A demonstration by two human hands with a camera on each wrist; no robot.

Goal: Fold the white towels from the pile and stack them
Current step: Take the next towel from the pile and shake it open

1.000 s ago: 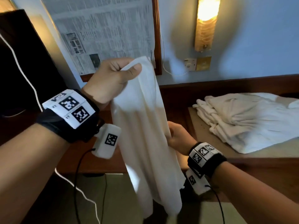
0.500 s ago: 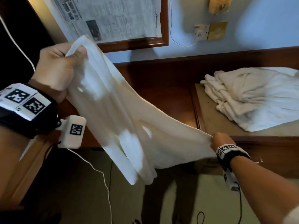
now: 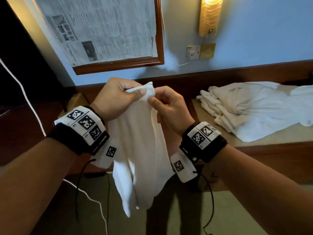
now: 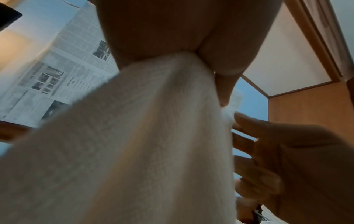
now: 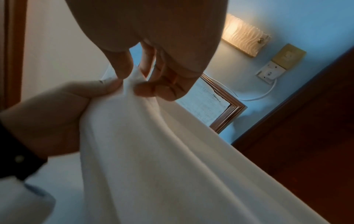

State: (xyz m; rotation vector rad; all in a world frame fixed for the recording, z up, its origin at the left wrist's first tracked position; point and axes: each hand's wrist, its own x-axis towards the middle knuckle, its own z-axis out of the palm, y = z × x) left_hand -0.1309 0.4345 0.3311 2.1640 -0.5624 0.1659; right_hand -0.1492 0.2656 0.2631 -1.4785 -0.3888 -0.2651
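Note:
A white towel point(image 3: 142, 150) hangs doubled in the air in front of me, its top corners brought together. My left hand point(image 3: 118, 97) grips those corners between thumb and curled fingers. My right hand point(image 3: 166, 106) pinches the same top edge from the right, thumb against the cloth. In the left wrist view the towel point(image 4: 143, 144) fills the frame below my left hand point(image 4: 191, 50), and the right hand point(image 4: 272, 151) is beside it. The right wrist view shows my right fingers point(image 5: 141, 89) pinching the towel point(image 5: 162, 159). The pile of unfolded white towels point(image 3: 254, 107) lies on the table at right.
The pile sits on a beige-topped wooden table point(image 3: 264, 143) with a dark wooden rim. A framed newspaper point(image 3: 101, 31), a wall lamp point(image 3: 210, 16) and a socket point(image 3: 193, 52) are on the blue wall. Cables point(image 3: 94, 197) trail over the floor below my hands.
The towel was stretched wide between my hands, left high and right low. My right hand has come up to the left, bringing the corners together, and the towel now hangs doubled.

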